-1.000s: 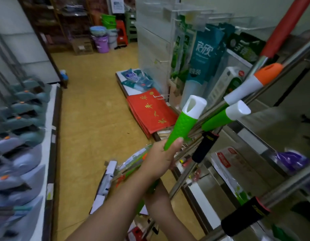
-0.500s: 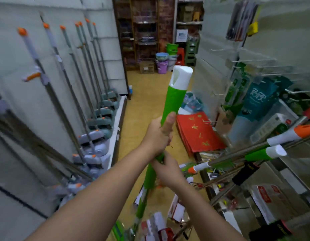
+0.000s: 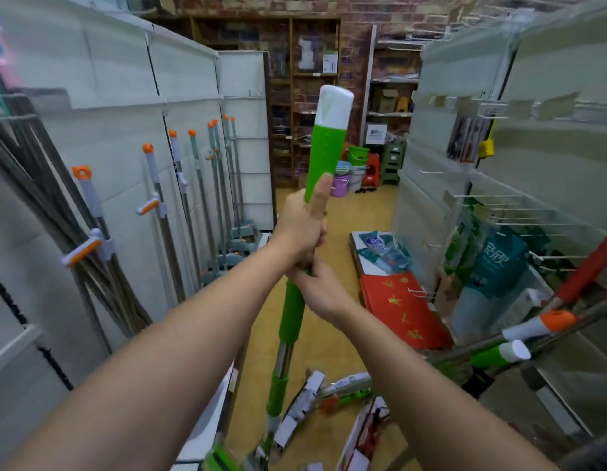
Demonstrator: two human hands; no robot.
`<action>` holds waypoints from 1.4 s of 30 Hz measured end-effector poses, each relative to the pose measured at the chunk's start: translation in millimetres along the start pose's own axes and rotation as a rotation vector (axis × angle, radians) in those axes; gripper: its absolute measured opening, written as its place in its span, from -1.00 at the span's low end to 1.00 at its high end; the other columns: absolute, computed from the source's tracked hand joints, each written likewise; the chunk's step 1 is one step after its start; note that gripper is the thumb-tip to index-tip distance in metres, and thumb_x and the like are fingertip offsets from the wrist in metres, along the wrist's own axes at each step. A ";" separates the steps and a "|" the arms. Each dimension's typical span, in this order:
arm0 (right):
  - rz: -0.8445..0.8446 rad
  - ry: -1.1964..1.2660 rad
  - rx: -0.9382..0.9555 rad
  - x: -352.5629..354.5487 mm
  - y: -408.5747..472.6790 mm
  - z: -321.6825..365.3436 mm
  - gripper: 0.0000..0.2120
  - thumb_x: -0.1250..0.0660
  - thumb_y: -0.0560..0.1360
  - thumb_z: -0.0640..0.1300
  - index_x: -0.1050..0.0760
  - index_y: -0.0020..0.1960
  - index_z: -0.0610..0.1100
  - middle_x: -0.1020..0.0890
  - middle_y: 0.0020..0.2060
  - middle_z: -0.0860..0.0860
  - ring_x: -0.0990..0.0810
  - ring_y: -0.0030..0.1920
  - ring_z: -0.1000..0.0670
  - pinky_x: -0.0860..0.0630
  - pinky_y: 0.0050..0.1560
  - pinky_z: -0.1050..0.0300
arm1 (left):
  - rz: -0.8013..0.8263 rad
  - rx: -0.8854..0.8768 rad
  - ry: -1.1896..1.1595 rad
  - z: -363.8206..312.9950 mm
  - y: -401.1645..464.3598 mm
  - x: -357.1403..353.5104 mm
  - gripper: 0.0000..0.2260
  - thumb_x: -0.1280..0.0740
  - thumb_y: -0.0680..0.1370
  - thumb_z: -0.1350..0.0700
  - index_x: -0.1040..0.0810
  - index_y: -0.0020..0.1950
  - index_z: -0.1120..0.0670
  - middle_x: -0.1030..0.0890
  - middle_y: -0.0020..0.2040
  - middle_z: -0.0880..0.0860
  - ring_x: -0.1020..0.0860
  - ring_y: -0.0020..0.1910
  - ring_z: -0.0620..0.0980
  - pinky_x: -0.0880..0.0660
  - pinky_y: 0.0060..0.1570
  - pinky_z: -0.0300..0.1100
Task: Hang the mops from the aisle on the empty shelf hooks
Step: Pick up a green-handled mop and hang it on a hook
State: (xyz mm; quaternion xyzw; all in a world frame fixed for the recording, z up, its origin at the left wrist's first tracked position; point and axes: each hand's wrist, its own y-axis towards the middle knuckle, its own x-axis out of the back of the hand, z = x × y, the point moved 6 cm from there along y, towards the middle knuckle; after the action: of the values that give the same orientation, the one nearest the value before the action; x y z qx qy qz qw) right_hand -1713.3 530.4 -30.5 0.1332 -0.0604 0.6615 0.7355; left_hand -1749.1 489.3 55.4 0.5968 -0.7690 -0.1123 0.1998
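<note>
Since the picture half a second ago you have lifted the green mop [image 3: 324, 149] higher and brought it more upright, and your view has risen, so the brick back wall [image 3: 380, 8] now shows above the shelves. Your left hand [image 3: 304, 226] grasps the green handle with the thumb laid straight up along it. Your right hand [image 3: 320, 290] grasps the shaft just below, touching the left hand, fingers [image 3: 300, 273] curled round it. The white cap stands well above both hands, and the mop head is low near the floor [image 3: 329, 338] at the bottom edge. At your left, the orange-tipped mops [image 3: 152, 185] lean on the white panel. At your right, more mop handles [image 3: 519, 338] lie slanted across the shelf.
</note>
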 end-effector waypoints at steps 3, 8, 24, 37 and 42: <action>-0.013 -0.011 0.104 5.2 1.3 31.5 -0.65 -0.20 0.56 -0.05 -0.33 0.30 -0.15 -0.53 0.04 0.02 -0.49 0.11 -0.02 -0.44 0.00 0.15 | -0.074 -0.052 0.056 -23.2 8.9 14.5 -0.51 -0.06 0.58 -0.22 -0.35 -0.37 0.11 -0.40 -0.60 -0.01 -0.40 -0.60 -0.03 -0.39 -0.50 -0.20; -0.053 -0.055 0.234 14.8 13.8 75.1 -0.72 -0.19 0.57 -0.10 -0.42 0.23 -0.19 -0.59 -0.02 -0.02 -0.53 0.03 -0.03 -0.43 -0.09 0.18 | -0.122 -0.115 0.155 -52.6 25.7 31.4 -0.48 -0.05 0.58 -0.24 -0.45 0.03 0.23 -0.48 -0.50 0.01 -0.45 -0.60 -0.12 -0.45 -0.52 -0.26; -0.089 -0.153 0.364 -42.5 178.4 141.9 -0.73 -0.13 0.60 -0.02 -0.40 -0.23 -0.08 -0.42 -0.37 0.00 -0.40 -0.35 0.04 -0.35 -0.30 0.14 | -0.255 -0.317 0.087 -35.4 178.1 146.9 -0.77 -0.09 0.64 -0.03 -0.33 0.05 0.13 -0.42 -0.38 -0.03 -0.43 -0.53 -0.19 -0.46 -0.45 -0.31; -0.170 -0.140 0.380 -72.5 362.9 145.4 -0.77 -0.11 0.60 -0.02 -0.41 -0.04 -0.17 -0.44 -0.28 -0.04 -0.41 -0.26 -0.01 -0.36 -0.23 0.09 | -0.178 -0.279 0.001 32.8 347.5 194.0 -0.75 -0.11 0.62 -0.09 -0.34 0.07 0.09 -0.46 -0.36 0.03 -0.46 -0.50 -0.08 -0.42 -0.54 -0.34; -0.187 -0.126 0.396 -75.1 427.8 142.2 -0.77 -0.11 0.60 -0.02 -0.38 -0.08 -0.17 -0.41 -0.31 0.04 -0.37 -0.33 0.08 -0.31 -0.30 0.17 | -0.157 -0.275 0.027 53.7 403.6 204.0 -0.74 -0.11 0.62 -0.10 -0.34 0.08 0.09 -0.46 -0.36 0.03 -0.45 -0.51 -0.07 -0.46 -0.51 -0.30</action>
State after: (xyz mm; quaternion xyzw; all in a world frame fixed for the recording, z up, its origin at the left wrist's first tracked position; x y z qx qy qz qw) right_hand -2132.8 457.5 135.3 0.3211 0.0376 0.5798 0.7479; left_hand -2167.5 395.3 208.6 0.6234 -0.6946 -0.2237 0.2807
